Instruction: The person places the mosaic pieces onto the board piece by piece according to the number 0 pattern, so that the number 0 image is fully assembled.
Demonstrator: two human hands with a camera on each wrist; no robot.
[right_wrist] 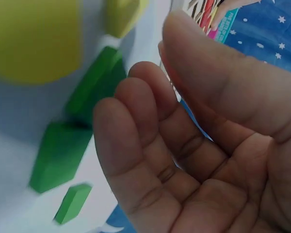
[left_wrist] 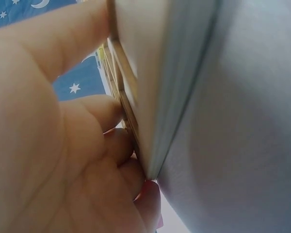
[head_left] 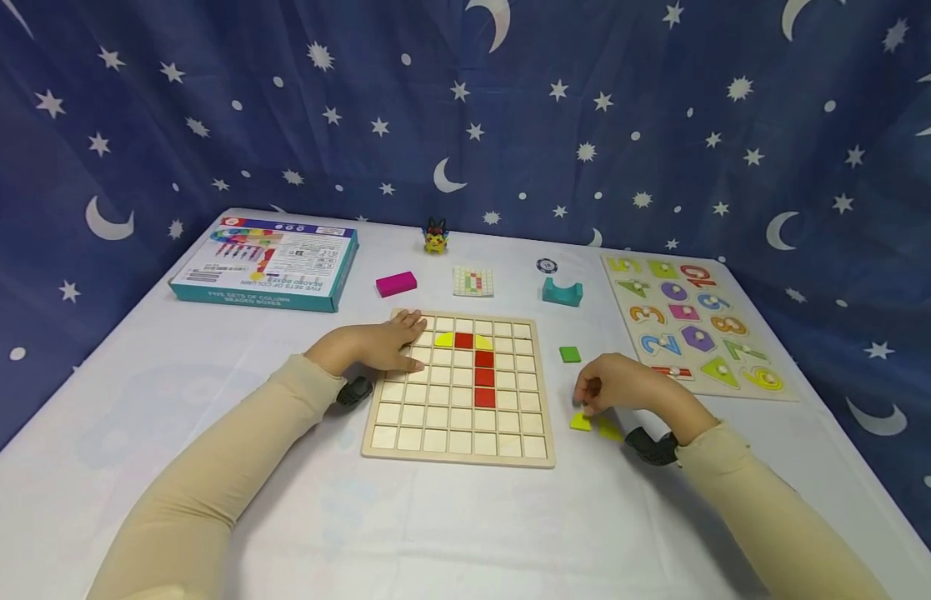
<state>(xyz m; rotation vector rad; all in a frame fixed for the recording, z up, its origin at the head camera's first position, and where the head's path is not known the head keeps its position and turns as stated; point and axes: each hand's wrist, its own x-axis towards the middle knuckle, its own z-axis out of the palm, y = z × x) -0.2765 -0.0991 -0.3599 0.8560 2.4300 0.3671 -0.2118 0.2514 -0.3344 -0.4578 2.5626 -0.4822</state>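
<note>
A wooden grid board (head_left: 439, 417) lies flat, with red square tiles (head_left: 483, 377) in a column, another red square above and yellow curved tiles (head_left: 445, 340) on either side of it. My left hand (head_left: 382, 343) rests spread on the board's left side; its fingertips touch the board's face (left_wrist: 144, 73) in the left wrist view. Right of the board, my right hand (head_left: 618, 385) hovers over loose yellow tiles (head_left: 581, 422), fingers loosely bent, nothing visible between thumb and fingertips. Green tiles (right_wrist: 63, 155) lie close to those fingers, mostly hidden by the hand in the head view.
A small pattern card (head_left: 473, 282) lies behind the board, between a magenta block (head_left: 396, 284) and a teal curved block (head_left: 562, 292). A boxed set (head_left: 266, 262) stands back left, a number puzzle (head_left: 690, 329) right. A toy figure (head_left: 436, 237) and chip (head_left: 547, 266) are farther back.
</note>
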